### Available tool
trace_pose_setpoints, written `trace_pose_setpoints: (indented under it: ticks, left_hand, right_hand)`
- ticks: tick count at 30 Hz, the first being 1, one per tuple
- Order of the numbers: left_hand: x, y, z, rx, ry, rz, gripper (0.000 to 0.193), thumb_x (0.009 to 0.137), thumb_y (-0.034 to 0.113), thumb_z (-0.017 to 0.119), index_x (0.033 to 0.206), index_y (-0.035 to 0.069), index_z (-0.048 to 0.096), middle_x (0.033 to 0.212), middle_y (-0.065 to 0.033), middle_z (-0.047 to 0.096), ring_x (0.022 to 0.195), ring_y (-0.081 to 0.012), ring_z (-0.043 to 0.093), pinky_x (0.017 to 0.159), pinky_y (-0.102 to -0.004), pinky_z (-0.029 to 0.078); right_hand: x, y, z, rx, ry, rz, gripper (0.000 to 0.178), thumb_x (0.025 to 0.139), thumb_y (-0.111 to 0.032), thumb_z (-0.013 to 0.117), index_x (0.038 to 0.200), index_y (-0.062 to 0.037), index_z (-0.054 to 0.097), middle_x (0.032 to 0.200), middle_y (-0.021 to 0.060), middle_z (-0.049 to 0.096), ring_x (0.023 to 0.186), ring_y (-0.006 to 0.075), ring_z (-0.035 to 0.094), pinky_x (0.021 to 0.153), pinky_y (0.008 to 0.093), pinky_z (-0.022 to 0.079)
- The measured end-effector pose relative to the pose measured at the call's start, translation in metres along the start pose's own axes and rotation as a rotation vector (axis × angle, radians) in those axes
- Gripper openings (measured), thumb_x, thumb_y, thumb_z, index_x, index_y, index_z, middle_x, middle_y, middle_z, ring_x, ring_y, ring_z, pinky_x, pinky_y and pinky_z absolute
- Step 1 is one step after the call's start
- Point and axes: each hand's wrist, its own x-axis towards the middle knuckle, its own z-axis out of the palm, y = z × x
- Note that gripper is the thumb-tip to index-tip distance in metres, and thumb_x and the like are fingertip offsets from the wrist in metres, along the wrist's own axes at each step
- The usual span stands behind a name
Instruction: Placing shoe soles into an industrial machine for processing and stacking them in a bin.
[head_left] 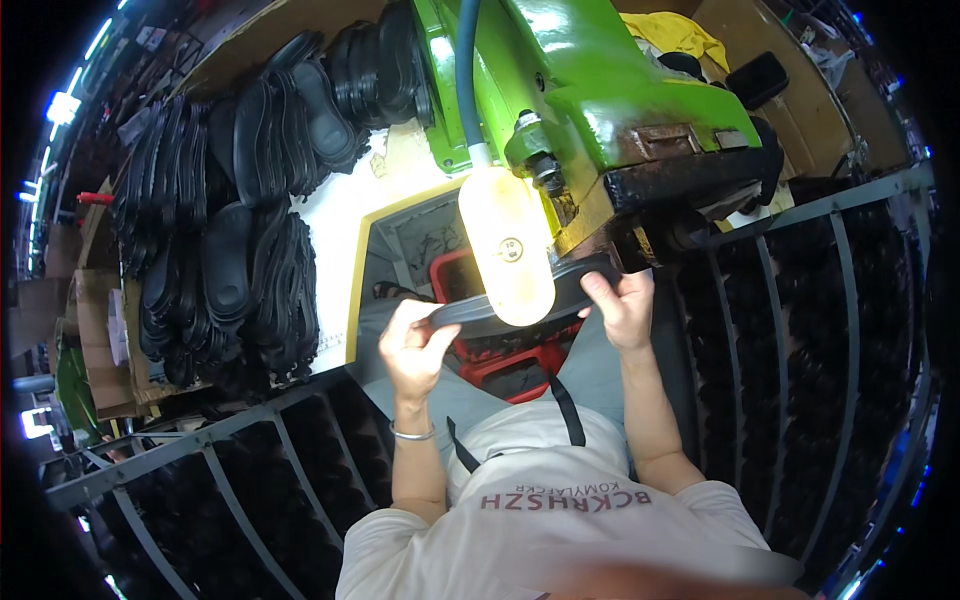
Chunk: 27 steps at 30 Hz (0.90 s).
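Note:
A black shoe sole (pixel 569 290) is stretched between my two hands, its edge toward the green machine (pixel 625 95). My left hand (pixel 410 350) pinches the sole's left end between thumb and fingers. At the other end, close to the machine's dark working head (pixel 635 245), my right hand (pixel 627 308) grips it. A lit oval lamp (pixel 508 240) hangs in front and hides the middle of the sole. Whether the sole touches the machine head, I cannot tell.
Several stacks of black soles (pixel 228 265) stand on the white table (pixel 335 225) at the left. Below my hands sits a red basket (pixel 515 375). Metal racks with dark contents flank me, with a rail (pixel 215 445) at the left. A yellow cloth (pixel 680 35) lies at the back right.

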Motion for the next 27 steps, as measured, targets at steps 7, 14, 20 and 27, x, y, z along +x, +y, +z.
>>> trace_pose_setpoints:
  ticks: [7, 14, 20, 27]
  left_hand:
    - [-0.013, -0.001, 0.004, 0.290, 0.049, 0.293, 0.030, 0.064, -0.013, 0.068, 0.090, 0.000, 0.062, 0.086, -0.0115, 0.064, 0.075, -0.0215, 0.062, 0.066, -0.0287, 0.050]
    - [-0.006, 0.000, 0.039, 0.320, 0.053, 0.343, 0.028, 0.062, -0.009, 0.070, 0.088, 0.000, 0.064, 0.081, -0.0109, 0.064, 0.073, -0.0239, 0.062, 0.066, -0.0302, 0.050]
    - [0.022, 0.019, 0.047, 0.150, 0.120, 0.166, 0.018, 0.070, 0.002, 0.073, 0.082, -0.004, 0.061, 0.078, -0.0066, 0.060, 0.067, -0.0116, 0.055, 0.059, -0.0245, 0.044]
    - [0.012, 0.008, 0.025, -0.320, 0.356, -0.156, 0.017, 0.072, -0.005, 0.061, 0.087, -0.001, 0.054, 0.075, -0.0030, 0.052, 0.063, -0.0127, 0.051, 0.067, -0.0243, 0.044]
  right_hand:
    - [-0.001, 0.024, -0.018, 0.006, -0.078, -0.045, 0.020, 0.084, -0.004, 0.065, 0.101, 0.0037, 0.058, 0.086, 0.0073, 0.063, 0.065, 0.0113, 0.060, 0.060, 0.0220, 0.051]
    - [0.007, 0.007, -0.036, 0.017, 0.064, -0.130, 0.020, 0.084, -0.009, 0.066, 0.097, 0.0037, 0.057, 0.083, 0.0073, 0.062, 0.070, 0.0129, 0.061, 0.062, 0.0255, 0.054]
    - [0.019, -0.004, -0.031, 0.072, 0.119, -0.180, 0.015, 0.083, -0.008, 0.067, 0.091, 0.0019, 0.059, 0.079, 0.0027, 0.061, 0.070, 0.0068, 0.056, 0.063, 0.0196, 0.046]
    - [0.002, -0.005, -0.001, 0.018, -0.030, -0.065, 0.015, 0.080, -0.007, 0.067, 0.091, 0.0018, 0.062, 0.083, 0.0037, 0.064, 0.074, 0.0072, 0.057, 0.067, 0.0225, 0.048]
